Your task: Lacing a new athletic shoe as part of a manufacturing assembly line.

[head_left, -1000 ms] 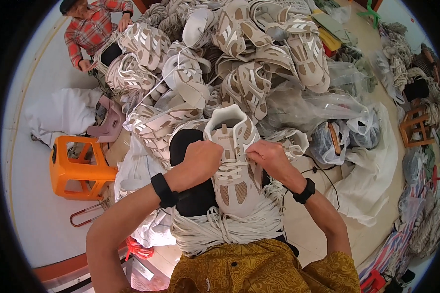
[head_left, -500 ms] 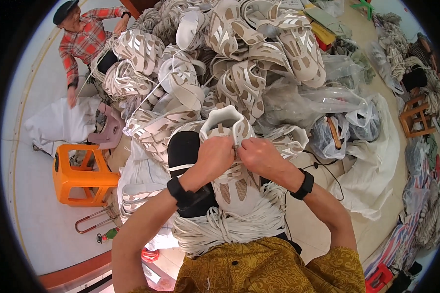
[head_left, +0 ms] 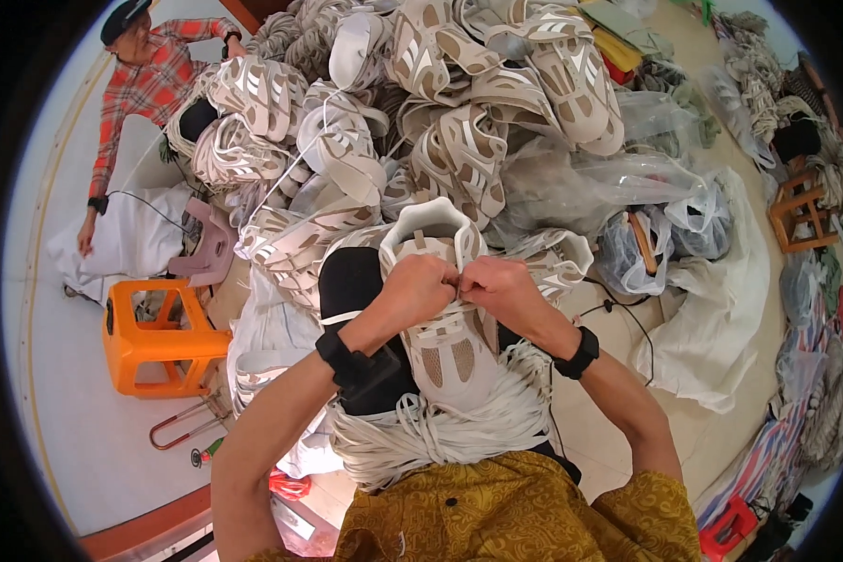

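A beige and white sneaker [head_left: 454, 373] rests toe toward me on my lap, over a thick bundle of white shoelaces [head_left: 440, 438]. White lacing [head_left: 440, 328] crosses the lower part of its tongue. My left hand [head_left: 416, 287] and my right hand [head_left: 504, 290] meet over the upper eyelets, fingers closed in a pinch. They appear to grip the shoelace there, though their knuckles cover most of it. The padded collar [head_left: 431, 217] opens beyond my hands. A black pad [head_left: 351, 281] lies left of the shoe.
A large heap of similar sneakers [head_left: 454, 155] rises just ahead. An orange stool [head_left: 159, 361] stands at left, beside a pink plastic stool [head_left: 208, 245]. Clear plastic bags [head_left: 632, 258] and a white sack [head_left: 712, 347] lie at right. Another person [head_left: 145, 84] works at far left.
My pinched hands have shifted slightly and the fingertips now meet more closely over the eyelets. The other person's lower hand has moved down and left.
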A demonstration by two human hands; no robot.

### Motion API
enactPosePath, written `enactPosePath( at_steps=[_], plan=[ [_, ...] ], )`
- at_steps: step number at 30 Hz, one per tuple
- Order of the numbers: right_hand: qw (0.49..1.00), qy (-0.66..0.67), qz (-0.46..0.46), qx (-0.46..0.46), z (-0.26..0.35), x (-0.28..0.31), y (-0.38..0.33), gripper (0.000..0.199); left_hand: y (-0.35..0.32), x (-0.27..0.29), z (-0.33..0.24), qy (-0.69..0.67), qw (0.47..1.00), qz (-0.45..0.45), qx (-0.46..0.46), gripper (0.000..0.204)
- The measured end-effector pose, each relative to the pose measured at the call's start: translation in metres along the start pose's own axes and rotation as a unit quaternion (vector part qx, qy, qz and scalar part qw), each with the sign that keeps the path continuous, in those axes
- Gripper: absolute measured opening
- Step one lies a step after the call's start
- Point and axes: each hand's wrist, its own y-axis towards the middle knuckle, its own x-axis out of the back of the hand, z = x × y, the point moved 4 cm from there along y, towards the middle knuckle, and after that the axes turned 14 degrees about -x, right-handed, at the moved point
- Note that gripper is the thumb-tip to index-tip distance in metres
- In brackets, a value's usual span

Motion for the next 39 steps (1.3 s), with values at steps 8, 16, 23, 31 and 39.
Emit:
enactPosePath(
  at_steps=[8,16,23,31,39],
  plan=[
    [0.999,-0.038,0.033,0.007,0.021,0.011,0.015,0.029,-0.006,0.002,-0.003,0.111,0.993,0.045,-0.017,0.014],
    [0.994,-0.03,0.1,-0.015,0.011,0.006,0.014,0.03,-0.124,0.112,-0.056,-0.52,0.83,-0.187,0.073,0.009],
    [0.976,-0.112,0.0,0.185,0.1,-0.039,-0.003,0.022,-0.098,0.086,-0.079,-0.647,0.745,-0.16,-0.014,0.011],
    [0.8,0.539,-0.093,-0.245,-0.076,0.146,0.032,0.017,-0.223,0.137,0.143,-0.637,0.566,-0.518,-0.071,0.024],
    [0.76,0.571,-0.251,-0.179,-0.196,0.295,-0.026,0.018,-0.39,0.149,0.287,-0.461,0.569,-0.679,0.049,0.025]
  ],
)
